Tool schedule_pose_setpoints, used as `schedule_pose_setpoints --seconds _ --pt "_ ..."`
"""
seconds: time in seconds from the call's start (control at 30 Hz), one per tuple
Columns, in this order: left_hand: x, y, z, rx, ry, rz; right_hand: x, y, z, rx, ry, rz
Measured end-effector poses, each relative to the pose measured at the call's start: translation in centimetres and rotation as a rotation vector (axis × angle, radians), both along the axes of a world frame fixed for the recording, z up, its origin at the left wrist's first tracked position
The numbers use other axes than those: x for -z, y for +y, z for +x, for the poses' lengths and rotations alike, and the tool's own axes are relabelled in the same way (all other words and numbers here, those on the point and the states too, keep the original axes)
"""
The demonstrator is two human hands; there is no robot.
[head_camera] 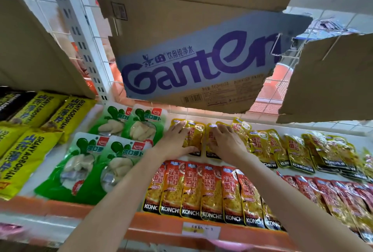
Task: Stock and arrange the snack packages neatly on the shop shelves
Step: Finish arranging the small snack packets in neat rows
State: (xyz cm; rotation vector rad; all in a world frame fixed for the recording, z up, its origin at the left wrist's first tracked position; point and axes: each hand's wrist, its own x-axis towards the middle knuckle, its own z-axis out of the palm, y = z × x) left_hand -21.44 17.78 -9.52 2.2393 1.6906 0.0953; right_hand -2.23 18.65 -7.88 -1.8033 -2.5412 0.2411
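Note:
Yellow KONCHEW snack packets (194, 138) lie in a row at the back of the white shelf (52, 162). My left hand (176, 140) lies flat on the leftmost yellow packet, fingers straight and thumb along its lower edge. My right hand (227, 142) rests on the neighbouring yellow packet (211, 137) with its fingers arched and fingertips near the packet's top. A row of orange-red KONCHEW packets (201, 191) fills the shelf front below my wrists. More yellow packets (298, 150) overlap loosely to the right.
Green radish packs (113, 150) and yellow SHANYAOBOPIAN bags (26, 150) lie to the left. A torn Ganten cardboard sheet (193, 63) hangs low over the shelf, with more cardboard (327, 78) at the right. The orange shelf edge (161, 223) carries a price label (200, 230).

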Motion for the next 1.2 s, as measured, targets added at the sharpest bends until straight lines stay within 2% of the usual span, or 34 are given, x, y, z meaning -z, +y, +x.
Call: schedule_pose_setpoints --seconds 0.23,0.33,0.4,0.43,0.67,0.83,0.93,1.07,1.13,1.2 --pt "-0.5 -0.3 0.9 -0.054 0.013 -0.008 -0.1 0.2 0.3 0.259 -0.033 -0.064" --pt "-1.0 -0.4 0.8 -0.059 -0.033 -0.022 -0.7 0.9 0.2 0.338 0.183 -0.188" --pt "-1.2 -0.3 0.6 -0.062 -0.080 -0.031 -1.0 1.4 0.1 0.351 0.331 -0.191" --pt "-1.2 -0.3 0.5 -0.069 -0.106 -0.038 -1.1 1.5 0.0 0.343 0.342 -0.177" --pt "-0.9 -0.5 0.1 -0.111 -0.256 -0.036 -0.9 1.4 0.0 0.358 0.086 -0.157" --pt "-1.0 -0.6 -1.6 -0.216 -0.441 0.042 -1.7 1.5 0.9 0.369 0.108 -0.212" --pt "-1.0 -0.5 -2.3 -0.198 -0.369 0.061 -2.0 1.4 0.7 0.364 0.157 -0.239" --pt "-0.7 -0.6 -0.9 -0.035 -0.244 0.028 -2.1 1.2 0.1 0.431 0.262 -0.287" --pt "-0.3 -0.5 -0.3 0.014 -0.152 0.028 -2.3 1.6 -0.1 0.442 0.368 -0.291" --pt "-0.3 -0.4 -0.3 0.013 -0.134 0.026 -2.6 2.0 -0.3 0.455 0.519 -0.276"
